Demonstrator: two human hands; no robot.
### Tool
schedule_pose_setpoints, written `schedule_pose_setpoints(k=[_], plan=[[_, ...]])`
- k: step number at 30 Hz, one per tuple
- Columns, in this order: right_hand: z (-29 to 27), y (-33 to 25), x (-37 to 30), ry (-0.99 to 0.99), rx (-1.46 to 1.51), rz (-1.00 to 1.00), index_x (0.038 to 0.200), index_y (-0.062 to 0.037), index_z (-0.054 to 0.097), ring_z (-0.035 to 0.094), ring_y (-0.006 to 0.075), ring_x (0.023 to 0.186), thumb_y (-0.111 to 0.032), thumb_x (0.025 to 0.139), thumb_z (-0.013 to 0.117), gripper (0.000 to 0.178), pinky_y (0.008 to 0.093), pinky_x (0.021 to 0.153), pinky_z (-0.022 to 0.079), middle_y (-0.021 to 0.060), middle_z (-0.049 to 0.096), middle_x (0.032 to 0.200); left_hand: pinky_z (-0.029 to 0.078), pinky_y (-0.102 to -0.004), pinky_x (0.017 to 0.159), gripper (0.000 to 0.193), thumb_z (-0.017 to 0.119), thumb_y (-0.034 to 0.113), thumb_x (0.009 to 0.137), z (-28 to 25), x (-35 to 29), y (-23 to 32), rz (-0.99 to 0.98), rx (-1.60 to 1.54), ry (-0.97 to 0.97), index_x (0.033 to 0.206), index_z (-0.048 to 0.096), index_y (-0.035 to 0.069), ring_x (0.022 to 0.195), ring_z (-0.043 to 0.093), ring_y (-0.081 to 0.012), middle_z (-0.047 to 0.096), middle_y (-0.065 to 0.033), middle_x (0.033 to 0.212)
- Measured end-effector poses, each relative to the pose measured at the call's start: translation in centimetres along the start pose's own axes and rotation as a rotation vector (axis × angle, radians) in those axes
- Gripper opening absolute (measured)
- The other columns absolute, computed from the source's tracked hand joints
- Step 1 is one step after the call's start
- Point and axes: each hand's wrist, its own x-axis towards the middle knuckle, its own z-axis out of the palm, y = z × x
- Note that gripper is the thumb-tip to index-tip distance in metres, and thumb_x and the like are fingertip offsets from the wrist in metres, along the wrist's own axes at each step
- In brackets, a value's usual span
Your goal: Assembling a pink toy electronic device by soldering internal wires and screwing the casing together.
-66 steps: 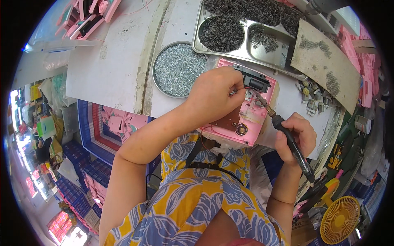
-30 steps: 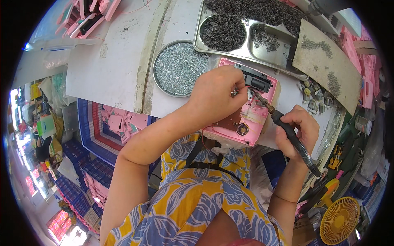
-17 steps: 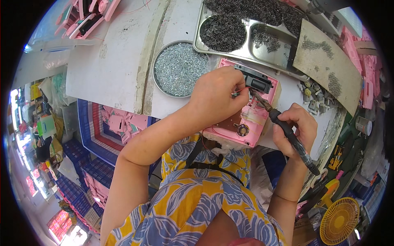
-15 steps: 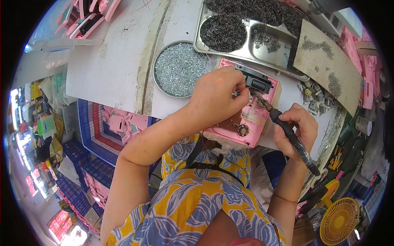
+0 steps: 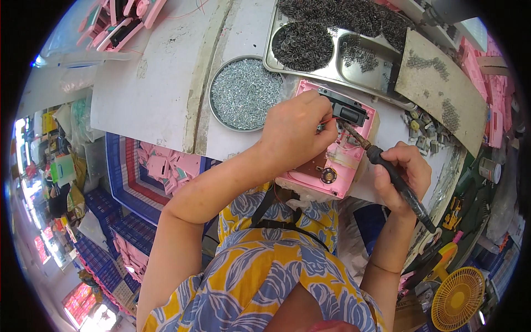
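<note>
A pink plastic housing (image 5: 347, 184) lies on the table before me, with a black part (image 5: 352, 115), thin wires and a small round metal piece (image 5: 328, 175) in it. My right hand (image 5: 404, 176) grips a black-handled soldering iron (image 5: 399, 185). Its tip reaches into the housing beside the black part. Over the housing's left side, my left hand (image 5: 298, 126) is closed in a pinch on a thin red wire (image 5: 330, 119) close to the iron's tip. The fingers hide part of the housing and the exact spot where tip and wire meet.
Left of the housing stands a round pan (image 5: 246, 94) of small metal screws. Behind it, a steel tray (image 5: 360, 83) holds dark springs. A board with springs (image 5: 441, 91) leans at the right. Blue crates (image 5: 119, 182) of pink parts sit lower left; a yellow fan (image 5: 458, 299), lower right.
The soldering iron and my right hand have shifted very slightly to the right. My left hand keeps its pinch at nearly the same spot.
</note>
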Motion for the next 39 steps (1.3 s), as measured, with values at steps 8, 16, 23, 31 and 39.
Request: schedule_pose_setpoints(k=[8, 16, 23, 31, 39], plan=[[-0.9, -0.4, -1.0, 0.034, -0.018, -0.075, 0.087, -0.0031, 0.062, 0.048, 0.0106, 0.051, -0.008, 0.072, 0.074, 0.02, 0.023, 0.048, 0.036, 0.004, 0.057, 0.066, 0.045, -0.0348, 0.052, 0.014, 0.072, 0.007, 0.078, -0.1, 0.0, 0.2, -0.009, -0.008, 0.001, 0.078, 0.059, 0.005, 0.058, 0.056, -0.0228, 0.055, -0.0075, 0.071], [-2.2, -0.2, -2.6, 0.112, 0.013, -0.084, 0.088, -0.0005, 0.06, 0.046, 0.012, 0.052, -0.01, 0.073, 0.075, 0.023, 0.0237, 0.047, 0.032, 0.0059, 0.058, 0.067, 0.043, -0.0344, 0.051, 0.014, 0.072, 0.007, 0.078, -0.1, 0.1, 0.2, -0.009, -0.015, -0.005, 0.078, 0.058, 0.005, 0.056, 0.053, -0.0215, 0.054, -0.0072, 0.07], [-3.4, -0.1, -3.8, 0.16, 0.047, -0.076, 0.09, 0.0015, 0.059, 0.047, 0.0128, 0.056, -0.007, 0.075, 0.073, 0.022, 0.0239, 0.051, 0.033, 0.0069, 0.055, 0.069, 0.043, -0.034, 0.051, 0.017, 0.076, 0.009, 0.077, -1.3, 0.1, 0.3, 0.033, -0.016, 0.017, 0.087, 0.063, 0.005, 0.057, 0.054, -0.0212, 0.055, -0.0065, 0.07], [-4.2, 0.0, -4.5, 0.2, 0.058, -0.111, 0.092, 0.002, 0.058, 0.046, 0.0126, 0.057, -0.004, 0.076, 0.072, 0.022, 0.0238, 0.052, 0.031, 0.006, 0.053, 0.069, 0.053, -0.0379, 0.063, 0.024, 0.076, 0.017, 0.081, -1.0, -2.4, 4.1, 0.186, 0.114, -0.428, 0.1, 0.065, 0.007, 0.075, 0.065, -0.0265, 0.059, -0.0064, 0.083], [-5.1, -0.1, -5.4, 0.209, 0.036, -0.099, 0.093, 0.002, 0.059, 0.046, 0.0119, 0.057, -0.004, 0.076, 0.071, 0.022, 0.0236, 0.051, 0.031, 0.0067, 0.055, 0.07, 0.054, -0.0377, 0.062, 0.012, 0.068, 0.013, 0.083, -0.5, -2.6, 2.3, 0.297, -0.011, -0.407, 0.091, 0.061, 0.007, 0.08, 0.066, -0.0247, 0.059, -0.0071, 0.088]])
